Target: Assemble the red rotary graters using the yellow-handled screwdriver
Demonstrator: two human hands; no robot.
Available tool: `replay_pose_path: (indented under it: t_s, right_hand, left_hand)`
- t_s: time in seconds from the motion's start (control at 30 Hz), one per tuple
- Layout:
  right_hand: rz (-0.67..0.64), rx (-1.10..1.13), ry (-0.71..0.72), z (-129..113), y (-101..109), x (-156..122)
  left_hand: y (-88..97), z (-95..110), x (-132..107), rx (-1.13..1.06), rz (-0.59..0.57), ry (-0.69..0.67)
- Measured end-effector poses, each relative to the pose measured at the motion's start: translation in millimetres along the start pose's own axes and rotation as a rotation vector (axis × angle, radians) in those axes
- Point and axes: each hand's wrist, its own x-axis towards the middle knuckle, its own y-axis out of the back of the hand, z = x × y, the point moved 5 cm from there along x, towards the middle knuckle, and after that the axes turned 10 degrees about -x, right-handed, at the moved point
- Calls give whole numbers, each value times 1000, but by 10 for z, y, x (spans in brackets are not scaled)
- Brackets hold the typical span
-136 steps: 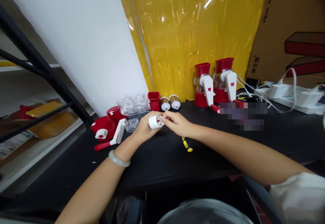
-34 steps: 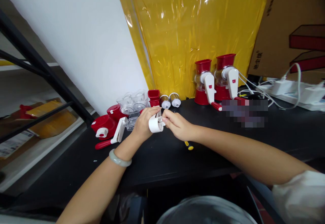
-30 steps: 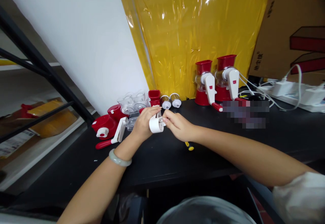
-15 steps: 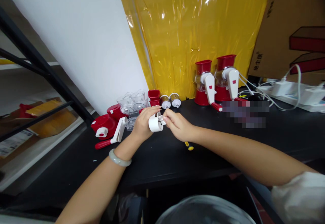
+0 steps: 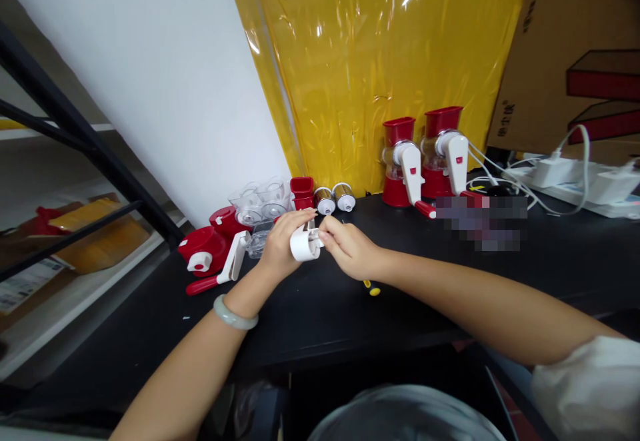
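Over the black table [image 5: 320,324], left fingers [image 5: 293,223] grip a white part [image 5: 301,246], right fingers [image 5: 333,229] a piece [image 5: 319,240] at its opening.

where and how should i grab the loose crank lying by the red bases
The crank is probably best taken by its red grip, coming from the near side. The grip is slim, easy to close fingers around, and lies in front of the nearer red base, while the white arm's upper end sits close to the clear plastic parts.
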Motion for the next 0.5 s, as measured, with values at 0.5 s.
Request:
replay_pose_path:
  t_s: [0.5]
  right_hand:
    - [-43,-80,-2,-51,21,-4]
  left_hand:
    - [-16,-13,-26,-51,-3,-2]
